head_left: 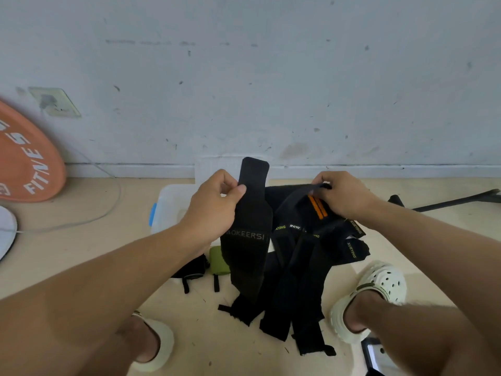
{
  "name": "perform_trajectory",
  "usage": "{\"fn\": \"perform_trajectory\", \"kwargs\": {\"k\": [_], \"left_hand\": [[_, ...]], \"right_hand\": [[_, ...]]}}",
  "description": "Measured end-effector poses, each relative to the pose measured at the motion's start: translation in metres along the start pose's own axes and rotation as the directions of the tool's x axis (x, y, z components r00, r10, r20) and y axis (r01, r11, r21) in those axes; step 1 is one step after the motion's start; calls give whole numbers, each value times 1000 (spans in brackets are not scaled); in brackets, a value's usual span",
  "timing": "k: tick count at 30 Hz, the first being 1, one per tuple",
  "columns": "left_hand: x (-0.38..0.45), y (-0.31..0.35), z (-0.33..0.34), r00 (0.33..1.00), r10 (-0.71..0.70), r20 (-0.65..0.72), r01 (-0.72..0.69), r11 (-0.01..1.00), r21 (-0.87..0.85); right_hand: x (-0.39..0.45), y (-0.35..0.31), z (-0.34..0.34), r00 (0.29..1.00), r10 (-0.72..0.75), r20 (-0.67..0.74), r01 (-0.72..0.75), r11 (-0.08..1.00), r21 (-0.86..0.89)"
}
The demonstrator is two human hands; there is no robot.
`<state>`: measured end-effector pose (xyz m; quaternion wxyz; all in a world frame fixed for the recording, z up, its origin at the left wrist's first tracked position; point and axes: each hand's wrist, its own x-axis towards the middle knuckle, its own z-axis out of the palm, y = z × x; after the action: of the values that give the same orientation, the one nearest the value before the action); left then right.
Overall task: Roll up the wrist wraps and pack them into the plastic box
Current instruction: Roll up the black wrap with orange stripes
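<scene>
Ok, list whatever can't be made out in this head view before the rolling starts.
- Plastic box: inside hidden behind the left hand and the black wrist wrap it holds up.
- Strap end pinched by the right hand: covered by its fingers.
- Number of wraps in the black pile: overlapping, uncountable.
- Orange disc: lettering cut off by the left edge.

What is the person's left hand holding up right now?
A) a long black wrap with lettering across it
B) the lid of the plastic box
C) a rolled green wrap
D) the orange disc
A: the left hand pinches the upper part of a black wrist wrap that hangs down unrolled, with lettering across its middle.
</scene>
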<state>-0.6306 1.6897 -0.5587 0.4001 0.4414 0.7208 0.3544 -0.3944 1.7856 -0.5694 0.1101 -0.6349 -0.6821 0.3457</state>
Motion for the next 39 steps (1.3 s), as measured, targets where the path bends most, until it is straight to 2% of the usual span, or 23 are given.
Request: {"fn": "perform_trajectory", "kwargs": {"k": [2, 7, 12, 15, 17, 19, 23, 28, 31, 34, 39], "left_hand": [[-5, -1, 5, 997, 45, -59, -43, 998, 38], [-16, -5, 22, 992, 99, -84, -96, 995, 40], [-25, -1, 30, 989, 99, -109, -99, 995, 4], [-18, 8, 11, 945, 131, -301, -152, 987, -48], [-9, 11, -9, 927, 101, -360, -149, 983, -106], [-7, 7, -16, 949, 41, -314, -94, 984, -153], [-7, 0, 1, 983, 2, -186, -25, 993, -119], [3, 1, 10, 989, -73, -131, 54, 989, -141], [6, 2, 15, 990, -63, -127, 41, 985, -167], [8, 3, 17, 993, -46, -112, 25, 983, -180], [8, 5, 18, 997, -21, -76, 7, 983, -184]], "right_hand": [[3, 3, 2, 995, 52, 87, -42, 993, -114], [11, 4, 5, 975, 169, 146, -117, 942, -315], [9, -3, 7, 947, 233, 221, -103, 872, -479], [7, 18, -4, 949, 279, 148, -130, 771, -624], [7, 36, -14, 909, 377, 175, -231, 808, -542], [6, 41, -19, 859, 435, 272, -336, 877, -342], [-5, 21, -12, 822, 264, 505, -328, 944, 41], [-15, -8, -17, 787, 81, 612, -353, 872, 338], [-20, -18, -16, 816, 27, 577, -355, 812, 463], [-24, -24, -11, 842, 5, 540, -335, 790, 514], [-30, -31, -13, 838, -60, 543, -401, 608, 685]]}}
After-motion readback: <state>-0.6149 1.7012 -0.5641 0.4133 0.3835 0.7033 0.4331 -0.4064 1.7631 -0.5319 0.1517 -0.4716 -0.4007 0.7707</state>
